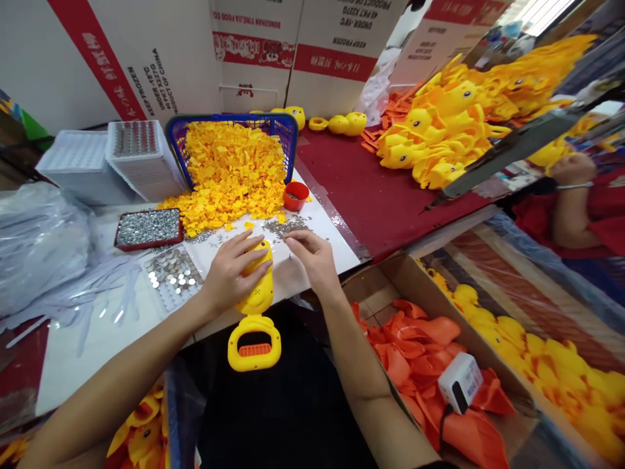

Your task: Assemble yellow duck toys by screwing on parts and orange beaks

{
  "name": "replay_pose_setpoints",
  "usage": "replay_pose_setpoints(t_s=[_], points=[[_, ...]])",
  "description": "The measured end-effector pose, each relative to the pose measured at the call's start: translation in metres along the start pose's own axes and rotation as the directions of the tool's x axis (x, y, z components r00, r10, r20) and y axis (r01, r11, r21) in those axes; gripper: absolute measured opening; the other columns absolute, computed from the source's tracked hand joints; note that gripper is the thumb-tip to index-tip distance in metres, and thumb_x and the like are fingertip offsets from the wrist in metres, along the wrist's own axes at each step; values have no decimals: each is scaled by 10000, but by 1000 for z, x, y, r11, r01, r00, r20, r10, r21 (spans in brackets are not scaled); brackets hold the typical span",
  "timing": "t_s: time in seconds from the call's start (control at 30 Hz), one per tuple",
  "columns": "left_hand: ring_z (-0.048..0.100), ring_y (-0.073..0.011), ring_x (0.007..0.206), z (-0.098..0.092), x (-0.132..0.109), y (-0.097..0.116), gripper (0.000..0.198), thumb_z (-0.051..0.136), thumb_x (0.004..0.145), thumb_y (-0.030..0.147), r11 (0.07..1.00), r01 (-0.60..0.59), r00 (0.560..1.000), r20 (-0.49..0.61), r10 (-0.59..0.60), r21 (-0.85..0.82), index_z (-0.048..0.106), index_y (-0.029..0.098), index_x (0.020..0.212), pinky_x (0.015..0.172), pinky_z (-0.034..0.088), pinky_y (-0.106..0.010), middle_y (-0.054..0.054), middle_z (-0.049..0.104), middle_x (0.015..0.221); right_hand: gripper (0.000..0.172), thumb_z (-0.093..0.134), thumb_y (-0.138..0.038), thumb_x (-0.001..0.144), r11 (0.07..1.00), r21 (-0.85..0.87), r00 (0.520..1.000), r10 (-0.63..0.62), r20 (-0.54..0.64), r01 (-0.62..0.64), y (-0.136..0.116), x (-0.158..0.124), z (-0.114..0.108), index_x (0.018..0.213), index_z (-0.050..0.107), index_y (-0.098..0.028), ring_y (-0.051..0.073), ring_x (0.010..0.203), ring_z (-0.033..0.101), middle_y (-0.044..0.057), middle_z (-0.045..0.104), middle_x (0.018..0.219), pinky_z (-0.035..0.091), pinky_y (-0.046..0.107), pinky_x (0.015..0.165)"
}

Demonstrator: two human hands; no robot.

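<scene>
Your left hand [237,270] lies over the upper part of the yellow duck-shaped toy [257,301], fingers spread across it and grasping it; keep that hold firm, as the toy's looped handle [237,352], with its orange ridged insert [254,350], overhangs the near edge of the worktop and would likely tip if let go. Your right hand [315,257] has thumb and forefinger drawn together at the near edge of the loose screws [288,226]; whether a screw sits between them cannot be told. A light fingertip pinch, one screw at a time, appears advisable. Just beyond the screws stands the red cup [296,204]; farther left, small yellow plastic parts [229,169] spill from the blue basket [293,140] towards the screws, and mixing of the two should be avoided.
</scene>
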State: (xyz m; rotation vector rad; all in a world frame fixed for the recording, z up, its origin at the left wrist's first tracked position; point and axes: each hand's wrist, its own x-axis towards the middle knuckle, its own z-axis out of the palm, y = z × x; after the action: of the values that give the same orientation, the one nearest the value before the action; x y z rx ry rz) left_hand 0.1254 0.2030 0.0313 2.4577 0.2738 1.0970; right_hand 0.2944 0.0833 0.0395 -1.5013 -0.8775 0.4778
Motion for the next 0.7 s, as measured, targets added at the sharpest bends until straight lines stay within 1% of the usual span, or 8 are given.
replay_pose_setpoints(t_s=[0.07, 0.2, 0.3, 0.37, 0.43, 0.57, 0.67, 0.7], points=[[657, -313, 1329, 0, -1, 1, 193, 660, 989, 305, 1000, -11, 999, -30, 11, -2, 762, 218, 1128, 1100, 567, -526, -101, 765, 1290, 213, 791, -421, 840, 974, 202, 995, 99, 27, -103, -7, -12, 15, 902, 760, -220, 167, 850, 670, 20, 754, 917, 558, 314, 823], [674, -301, 1309, -1, -2, 1, 294, 656, 995, 263, 1000, -29, 998, -58, 28, -5, 711, 230, 1282, 1122, 547, -538, -87, 774, 1279, 309, 936, -418, 642, 854, 449, 965, 238, 113, -263, -13, -17, 34, 783, 756, -210, 143, 803, 658, -4, 729, 830, 560, 285, 795], [708, -279, 1256, -3, 0, 0, 236, 649, 1000, 255, 999, -47, 997, -63, 46, -17, 751, 266, 1212, 1129, 540, -527, -52, 802, 1203, 312, 966, -373, 575, 772, 510, 925, 304, 225, -378, -15, -12, 31, 737, 760, -203, 138, 800, 650, -9, 728, 809, 555, 288, 816], [726, -267, 1222, -4, 0, -1, 183, 643, 1005, 260, 997, -74, 995, -69, 73, -7, 782, 274, 1123, 1115, 550, -506, -36, 817, 1143, 296, 959, -374, 596, 783, 480, 916, 299, 267, -395, -16, -11, 27, 738, 765, -201, 133, 789, 633, -8, 719, 802, 543, 290, 817], [734, -265, 1209, -4, -1, -3, 173, 634, 1011, 264, 995, -96, 993, -64, 97, 23, 793, 275, 1077, 1099, 559, -495, -32, 825, 1111, 277, 931, -402, 655, 846, 412, 935, 252, 249, -338, -16, -14, 25, 754, 768, -201, 134, 787, 616, -1, 706, 819, 529, 296, 807], [719, -275, 1240, -5, -2, -5, 219, 611, 1011, 216, 988, -139, 989, -42, 142, 73, 785, 271, 1134, 1106, 543, -497, -44, 822, 1140, 198, 821, -406, 818, 989, 134, 993, 41, 107, -55, -20, -28, 26, 843, 794, -211, 140, 780, 579, 24, 664, 880, 511, 306, 746], [720, -269, 1233, -5, -1, -4, 241, 603, 1014, 209, 990, -121, 992, -30, 123, 75, 774, 271, 1172, 1127, 516, -493, -49, 814, 1172, 180, 732, -345, 904, 989, -68, 987, -127, 94, 134, -22, -27, 9, 1019, 808, -229, 154, 851, 625, 52, 698, 1013, 528, 314, 763], [724, -265, 1222, -5, 0, -4, 234, 602, 1017, 220, 993, -101, 994, -29, 103, 61, 775, 269, 1166, 1125, 513, -489, -51, 812, 1178, 192, 717, -325, 912, 976, -114, 982, -184, 32, 186, -21, -19, -4, 1059, 798, -230, 158, 878, 640, 58, 709, 1057, 534, 320, 785]])
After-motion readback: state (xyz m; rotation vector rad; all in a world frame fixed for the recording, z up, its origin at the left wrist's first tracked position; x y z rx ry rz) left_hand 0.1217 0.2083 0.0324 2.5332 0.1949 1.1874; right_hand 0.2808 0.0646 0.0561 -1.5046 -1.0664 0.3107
